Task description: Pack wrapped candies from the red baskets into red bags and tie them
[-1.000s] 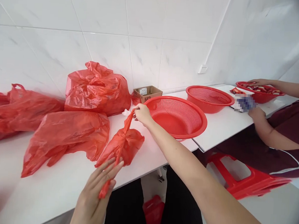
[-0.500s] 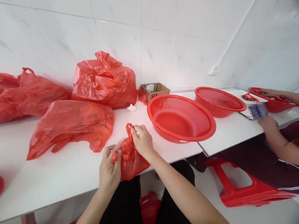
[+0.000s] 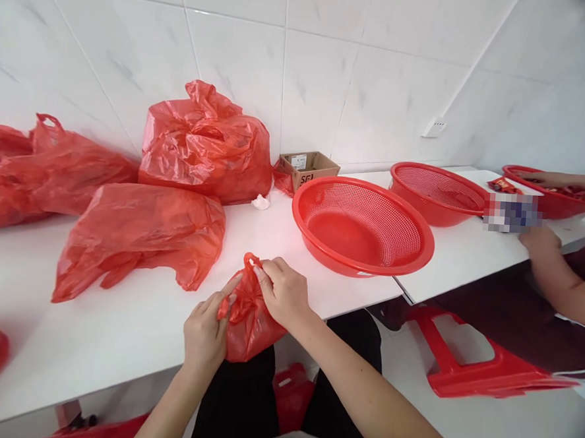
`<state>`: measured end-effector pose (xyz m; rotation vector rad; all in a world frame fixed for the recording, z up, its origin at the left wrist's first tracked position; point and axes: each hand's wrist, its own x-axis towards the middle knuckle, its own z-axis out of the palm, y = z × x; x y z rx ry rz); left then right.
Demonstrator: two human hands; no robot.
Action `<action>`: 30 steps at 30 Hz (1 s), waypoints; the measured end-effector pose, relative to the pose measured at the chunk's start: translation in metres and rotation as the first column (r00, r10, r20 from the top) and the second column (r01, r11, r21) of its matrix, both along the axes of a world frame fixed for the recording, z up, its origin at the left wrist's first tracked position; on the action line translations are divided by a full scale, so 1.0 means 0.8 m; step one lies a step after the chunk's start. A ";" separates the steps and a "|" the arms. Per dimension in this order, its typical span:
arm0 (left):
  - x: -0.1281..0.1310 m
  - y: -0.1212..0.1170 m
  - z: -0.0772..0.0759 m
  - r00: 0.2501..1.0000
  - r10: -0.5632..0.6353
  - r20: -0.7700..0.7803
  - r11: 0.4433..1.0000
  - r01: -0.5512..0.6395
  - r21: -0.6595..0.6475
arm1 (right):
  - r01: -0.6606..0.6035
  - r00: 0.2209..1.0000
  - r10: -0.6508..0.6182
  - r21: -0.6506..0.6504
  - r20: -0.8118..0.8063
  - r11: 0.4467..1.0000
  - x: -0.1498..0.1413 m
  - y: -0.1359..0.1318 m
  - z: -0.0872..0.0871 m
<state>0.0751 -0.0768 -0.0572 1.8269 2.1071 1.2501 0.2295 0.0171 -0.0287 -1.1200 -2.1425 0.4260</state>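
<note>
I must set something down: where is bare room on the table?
Bare table runs left of the left hand, in front of the flat bag. A smaller patch separates that bag from the nearest basket. Bags and carton crowd the back.

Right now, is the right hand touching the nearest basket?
No, the right hand holds a red bag near its top, with white tabletop between hand and basket.
</note>
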 end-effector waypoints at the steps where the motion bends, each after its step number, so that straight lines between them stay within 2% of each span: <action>1: 0.000 0.001 0.003 1.000 0.004 0.007 1.000 -0.003 -0.006 | -0.009 1.000 0.009 -0.014 0.019 1.000 -0.001 0.001 -0.005; 4: -0.007 0.001 0.010 1.000 0.016 0.013 0.996 -0.015 -0.084 | -0.020 0.998 0.022 -0.049 0.054 0.999 0.006 0.020 -0.018; 6: -0.014 -0.002 0.010 1.000 0.017 0.012 0.992 -0.015 -0.122 | -0.028 0.999 0.029 -0.044 0.021 0.999 0.015 0.037 -0.022; 8: -0.020 -0.006 0.007 1.000 0.000 0.006 0.994 0.001 -0.110 | -0.037 0.998 0.035 -0.046 -0.049 0.998 0.026 0.051 -0.022; 11: -0.022 -0.012 0.000 0.999 -0.032 -0.043 0.995 0.028 -0.098 | -0.013 0.995 0.001 -0.122 -0.097 0.992 0.035 0.060 -0.016; 13: -0.018 -0.013 -0.001 0.994 -0.027 -0.104 0.997 0.019 -0.076 | 0.029 0.997 -0.042 -0.175 -0.071 0.984 0.035 0.057 -0.009; 16: -0.006 -0.008 0.002 0.983 -0.001 -0.186 0.999 0.010 0.050 | 0.028 0.995 -0.043 -0.176 -0.086 0.984 0.025 0.040 0.005; 19: 0.007 0.003 0.001 0.977 -0.085 -0.196 0.991 0.104 0.087 | -0.014 0.992 -0.005 -0.146 -0.124 0.989 0.009 0.017 0.011; 23: 0.018 0.013 -0.010 0.964 -0.219 -0.149 0.976 0.220 -0.008 | -0.041 0.991 0.024 -0.126 -0.134 0.991 -0.001 -0.001 -0.010; 27: 0.017 0.015 -0.021 0.966 -0.235 -0.103 0.972 0.232 -0.046 | -0.049 0.978 0.036 -0.058 -0.203 0.997 0.002 -0.001 -0.035; 30: 0.015 0.015 -0.025 0.971 -0.229 -0.073 0.971 0.223 -0.083 | -0.063 0.970 0.045 -0.065 -0.239 0.996 0.004 0.001 -0.040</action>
